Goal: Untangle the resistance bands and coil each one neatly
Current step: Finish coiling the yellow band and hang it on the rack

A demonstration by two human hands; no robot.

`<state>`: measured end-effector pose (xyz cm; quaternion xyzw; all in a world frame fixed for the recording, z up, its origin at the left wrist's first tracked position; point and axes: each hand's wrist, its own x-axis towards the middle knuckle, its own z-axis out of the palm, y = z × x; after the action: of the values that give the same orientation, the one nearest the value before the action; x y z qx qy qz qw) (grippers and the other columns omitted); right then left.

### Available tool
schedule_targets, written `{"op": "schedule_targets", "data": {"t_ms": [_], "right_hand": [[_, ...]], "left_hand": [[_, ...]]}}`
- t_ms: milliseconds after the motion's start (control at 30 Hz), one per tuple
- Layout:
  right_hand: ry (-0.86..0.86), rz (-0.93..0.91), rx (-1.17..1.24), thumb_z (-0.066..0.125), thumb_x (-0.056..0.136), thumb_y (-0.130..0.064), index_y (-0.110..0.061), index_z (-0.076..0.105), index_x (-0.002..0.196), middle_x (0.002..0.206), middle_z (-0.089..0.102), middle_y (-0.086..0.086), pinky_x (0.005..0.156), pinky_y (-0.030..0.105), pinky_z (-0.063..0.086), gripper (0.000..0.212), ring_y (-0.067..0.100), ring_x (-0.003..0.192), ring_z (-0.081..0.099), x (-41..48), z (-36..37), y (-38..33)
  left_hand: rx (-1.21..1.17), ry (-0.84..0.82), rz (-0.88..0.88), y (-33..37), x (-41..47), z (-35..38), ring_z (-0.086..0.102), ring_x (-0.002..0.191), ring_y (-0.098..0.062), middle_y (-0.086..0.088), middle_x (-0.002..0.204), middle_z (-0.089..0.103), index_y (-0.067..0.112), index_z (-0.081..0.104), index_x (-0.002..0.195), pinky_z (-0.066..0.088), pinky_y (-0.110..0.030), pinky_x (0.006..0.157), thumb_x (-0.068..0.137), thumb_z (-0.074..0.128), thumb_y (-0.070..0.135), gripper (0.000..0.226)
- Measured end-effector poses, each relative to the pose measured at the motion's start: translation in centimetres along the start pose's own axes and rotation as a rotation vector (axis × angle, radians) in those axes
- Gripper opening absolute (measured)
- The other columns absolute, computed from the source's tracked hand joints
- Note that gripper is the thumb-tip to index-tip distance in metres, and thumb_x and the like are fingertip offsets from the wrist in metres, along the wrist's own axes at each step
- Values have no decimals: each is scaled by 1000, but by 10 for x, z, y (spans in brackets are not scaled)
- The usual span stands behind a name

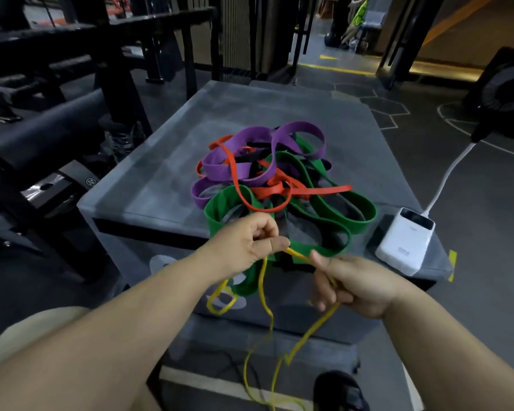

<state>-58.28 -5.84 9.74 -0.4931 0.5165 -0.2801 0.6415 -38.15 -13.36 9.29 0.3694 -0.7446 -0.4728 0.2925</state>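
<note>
Left hand (pixel 244 243) and right hand (pixel 355 287) each pinch the yellow band (pixel 317 326), a short stretch between the grips, loops dangling below, just before the pile (pixel 279 179) on the worktop (pixel 161 179).

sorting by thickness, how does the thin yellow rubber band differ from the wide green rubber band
The thin yellow rubber band is narrow; the wide green rubber band is broad and flat. The yellow one hangs from the left hand and right hand; the green one lies tangled, mostly on the grey padded box. Both are limp.
</note>
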Motion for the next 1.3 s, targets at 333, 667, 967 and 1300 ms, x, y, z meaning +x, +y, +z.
{"op": "schedule_targets", "data": {"t_ms": [333,667,967,1300], "right_hand": [[-168,-446,498,69,82,-47,-19,77,84,39,27,-5,69,25,48,30,10,51,51,-4,-6,-11],[-70,-474,663,80,74,-36,-22,64,129,35,40,-10,60,26,46,59,14,46,54,-17,-8,-15],[-71,-608,821,73,80,-23,-38,53,135,68,59,-4,45,19,41,60,7,42,48,-27,-26,-27],[-458,-465,690,38,105,-17,-19,31,150,77,63,9,41,16,28,46,7,39,31,-26,-12,-26]], "left_hand": [[109,-249,-22,4,-2,14,51,66,-3,6,78,59,17,64,96,40,-15,60,94,56,31,17],[141,-383,-222,-4,-13,22,58,71,14,14,102,67,26,59,113,42,-8,60,100,49,23,17],[241,-511,-284,-8,-16,20,54,60,10,5,87,70,22,53,92,36,-5,57,98,52,16,8],[-154,-268,-128,-10,-12,56,50,125,-12,1,138,46,22,38,133,42,-34,106,83,60,39,57]]}}
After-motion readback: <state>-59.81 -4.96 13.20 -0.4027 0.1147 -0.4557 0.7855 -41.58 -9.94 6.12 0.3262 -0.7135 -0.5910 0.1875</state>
